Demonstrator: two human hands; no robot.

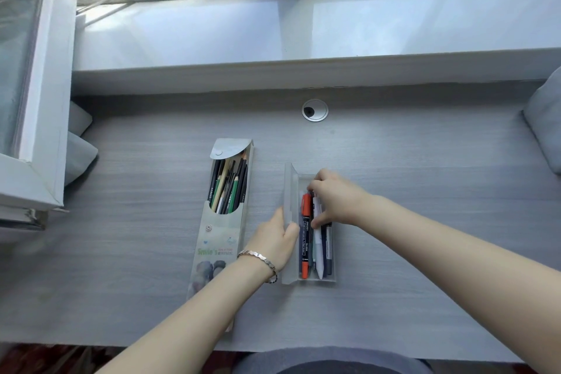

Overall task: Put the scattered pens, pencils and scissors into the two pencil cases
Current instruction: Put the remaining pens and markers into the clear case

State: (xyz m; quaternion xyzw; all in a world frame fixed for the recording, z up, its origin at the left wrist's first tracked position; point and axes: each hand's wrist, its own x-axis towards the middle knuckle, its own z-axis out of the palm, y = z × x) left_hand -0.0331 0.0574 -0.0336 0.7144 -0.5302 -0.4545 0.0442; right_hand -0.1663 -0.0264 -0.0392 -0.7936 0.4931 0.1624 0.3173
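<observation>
A clear plastic pencil case [333, 278] lies open in the middle of the desk, its lid [290, 188] standing up along its left side. Inside lie an orange marker [305, 240], a white pen [317, 247] and darker pens. My right hand [335, 196] reaches into the case from above, fingers curled on the pens at the far end. My left hand [277, 241] holds the raised lid near its middle. A printed flat pencil case [217, 247] lies to the left, its flap [230, 147] open, filled with several pencils [229, 187].
The grey desk [425, 222] has a round cable grommet [314, 110] at the back. A white window sill [273, 33] runs behind it. An open window frame [33, 100] juts in at the left. Grey cushions sit at the left [79, 152] and right [543, 118] edges.
</observation>
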